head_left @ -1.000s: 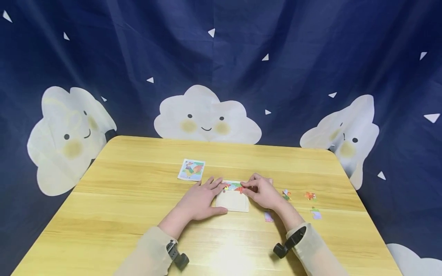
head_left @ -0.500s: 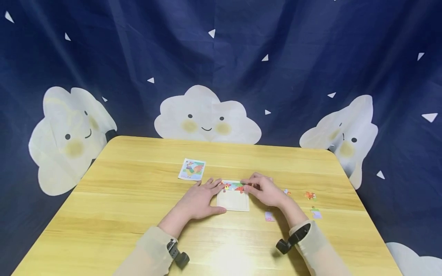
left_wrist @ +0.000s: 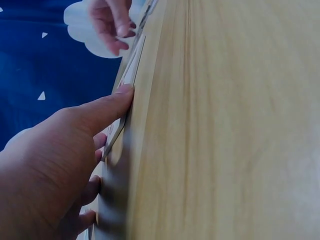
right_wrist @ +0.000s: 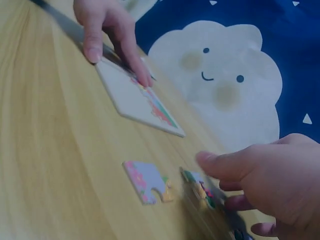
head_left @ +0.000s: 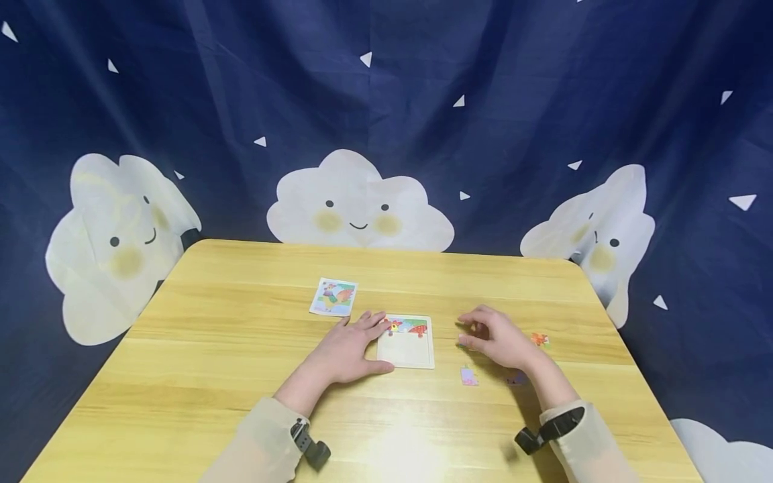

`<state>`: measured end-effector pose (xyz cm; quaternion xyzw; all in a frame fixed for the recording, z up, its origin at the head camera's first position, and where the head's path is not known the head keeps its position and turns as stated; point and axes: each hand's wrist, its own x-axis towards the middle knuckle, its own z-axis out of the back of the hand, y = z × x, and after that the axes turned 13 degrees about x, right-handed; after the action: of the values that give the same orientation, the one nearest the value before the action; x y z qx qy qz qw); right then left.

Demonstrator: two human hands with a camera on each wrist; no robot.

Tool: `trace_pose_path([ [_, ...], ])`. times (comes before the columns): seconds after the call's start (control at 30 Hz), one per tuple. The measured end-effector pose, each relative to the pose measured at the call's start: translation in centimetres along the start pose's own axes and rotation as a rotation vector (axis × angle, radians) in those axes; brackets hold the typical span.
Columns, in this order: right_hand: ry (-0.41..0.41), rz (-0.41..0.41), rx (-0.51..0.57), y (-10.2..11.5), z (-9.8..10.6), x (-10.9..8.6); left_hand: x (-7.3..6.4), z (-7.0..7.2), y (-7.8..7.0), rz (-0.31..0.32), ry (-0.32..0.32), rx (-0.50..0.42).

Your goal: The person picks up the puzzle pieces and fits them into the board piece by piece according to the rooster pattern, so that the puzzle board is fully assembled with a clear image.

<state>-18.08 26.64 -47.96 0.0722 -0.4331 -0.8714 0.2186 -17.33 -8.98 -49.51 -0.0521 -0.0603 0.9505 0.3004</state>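
My left hand (head_left: 347, 350) lies with spread fingers at the left side of a white puzzle tray (head_left: 406, 355). In the right wrist view, its thumb touches a near corner and a finger touches the picture row. That row of fitted pieces (head_left: 417, 327), red, green and blue, fills the tray's far part. My right hand (head_left: 498, 337) is right of the tray, thumb and fingers bent around a small multicoloured jigsaw piece (right_wrist: 200, 189); this piece looks tilted and blurred, partly behind the thumb. A lilac-and-pink jigsaw piece (right_wrist: 145, 181) lies on the table nearby.
A printed picture card (head_left: 334, 297) lies beyond my left hand. An orange jigsaw piece (head_left: 539, 339) is right of my right hand, and a purple piece (head_left: 517, 379) is partly under my right wrist. A dark blue curtain (head_left: 410, 100) hangs behind the wooden table (head_left: 241, 288).
My right hand has let go at the tray's right side and moved right to the loose pieces. The multicoloured piece has shifted left with it. My left hand stays on the tray.
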Motion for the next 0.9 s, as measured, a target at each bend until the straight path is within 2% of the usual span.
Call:
trace_pose_path([
  [0.13,-0.007,-0.025,-0.106,-0.2,0.3,-1.0,0.0,0.0,0.0,0.006,-0.002,-0.009],
  [0.4,0.001,-0.062,-0.150,0.0,0.4,-1.6,-0.1,0.0,-0.1,0.009,-0.009,-0.017],
  [0.7,-0.005,-0.053,-0.049,-0.4,-0.1,-1.9,0.1,-0.2,-0.1,0.008,-0.005,-0.013],
  [0.8,-0.016,-0.013,-0.019,-0.6,-0.6,-2.1,0.0,-0.3,0.0,0.009,-0.009,-0.017],
  [0.9,-0.039,0.048,-0.033,-0.8,-0.9,-2.3,-0.1,-0.3,0.0,0.012,-0.012,-0.022],
])
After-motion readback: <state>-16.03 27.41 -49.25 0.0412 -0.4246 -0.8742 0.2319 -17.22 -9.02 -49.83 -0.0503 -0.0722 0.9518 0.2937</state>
